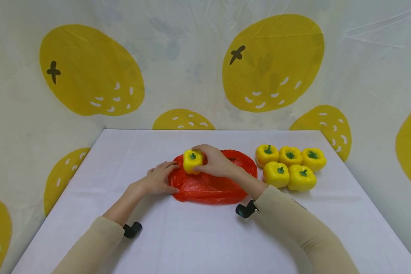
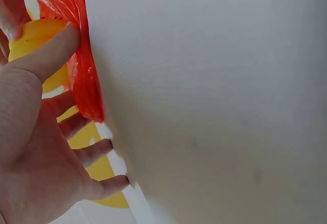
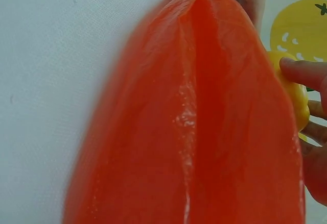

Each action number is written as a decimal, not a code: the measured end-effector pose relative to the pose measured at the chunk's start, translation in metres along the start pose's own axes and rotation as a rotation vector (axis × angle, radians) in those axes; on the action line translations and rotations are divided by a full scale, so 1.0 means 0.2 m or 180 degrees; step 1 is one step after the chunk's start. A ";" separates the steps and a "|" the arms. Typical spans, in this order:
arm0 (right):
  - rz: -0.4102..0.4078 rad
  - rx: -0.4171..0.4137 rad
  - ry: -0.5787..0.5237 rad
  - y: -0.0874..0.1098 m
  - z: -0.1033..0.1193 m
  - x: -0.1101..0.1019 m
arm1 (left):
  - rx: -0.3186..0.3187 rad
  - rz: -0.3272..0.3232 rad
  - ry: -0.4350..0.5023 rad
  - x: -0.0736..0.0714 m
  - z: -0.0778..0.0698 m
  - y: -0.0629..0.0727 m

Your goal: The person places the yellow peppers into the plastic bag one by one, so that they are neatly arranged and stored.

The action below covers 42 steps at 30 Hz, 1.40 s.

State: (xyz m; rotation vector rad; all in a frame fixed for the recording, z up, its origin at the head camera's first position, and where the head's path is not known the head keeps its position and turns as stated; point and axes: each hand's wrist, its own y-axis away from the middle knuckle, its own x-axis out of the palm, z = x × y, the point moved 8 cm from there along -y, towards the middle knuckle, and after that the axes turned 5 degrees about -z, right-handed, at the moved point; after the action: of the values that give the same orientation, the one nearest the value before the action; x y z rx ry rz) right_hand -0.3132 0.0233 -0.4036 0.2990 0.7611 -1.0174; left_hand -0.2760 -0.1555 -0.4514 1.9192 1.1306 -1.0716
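My right hand grips a yellow bell pepper with a green stem, thumb on its near side and fingers on its far side. The pepper is over the left part of a red plastic bag lying on the table. At the bag's left end my left hand rests with fingers spread, thumb and fingertips at the red plastic. In the left wrist view the left thumb overlaps the pepper and the bag's edge. The right wrist view shows the bag's long fold close up, the held pepper beyond it.
Several more yellow bell peppers stand grouped in two rows right of the bag, near the right forearm. A white cloth covers the table. Behind it hangs a pale curtain printed with large yellow fruit.
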 end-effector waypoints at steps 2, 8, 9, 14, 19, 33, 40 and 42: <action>-0.0013 -0.0024 -0.0012 0.00 0.00 0.00 | -0.0003 -0.0002 -0.0012 0.00 -0.01 0.00; 0.0022 -0.0023 0.0038 0.01 -0.02 0.00 | 0.0007 0.0025 -0.0029 0.00 -0.02 0.01; 0.0028 -0.0029 0.0033 0.01 -0.02 -0.01 | 0.0006 0.0025 -0.0038 0.00 -0.02 0.01; 0.0050 -0.0056 -0.0019 0.02 -0.02 -0.04 | 0.0013 0.0004 -0.0074 0.00 -0.02 0.00; 0.0118 -0.0073 -0.0031 0.04 -0.01 -0.06 | 0.0009 0.0013 -0.0066 -0.01 -0.01 0.00; 0.0221 -0.0243 0.0141 0.16 0.00 -0.16 | -0.0005 -0.0003 -0.0046 0.00 0.00 0.00; 0.0214 -0.0271 0.0202 0.23 0.00 -0.23 | -0.0051 0.0013 -0.0028 0.00 -0.01 0.01; 0.0216 -0.0319 0.0260 0.24 0.00 -0.25 | -0.0069 0.0011 -0.0031 0.00 -0.01 0.01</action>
State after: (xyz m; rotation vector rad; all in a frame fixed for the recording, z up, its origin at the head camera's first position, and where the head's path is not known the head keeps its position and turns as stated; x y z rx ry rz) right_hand -0.2869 0.0814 -0.3750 0.2794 0.8674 -0.9043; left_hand -0.2739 -0.1546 -0.4500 1.8964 1.1288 -1.0618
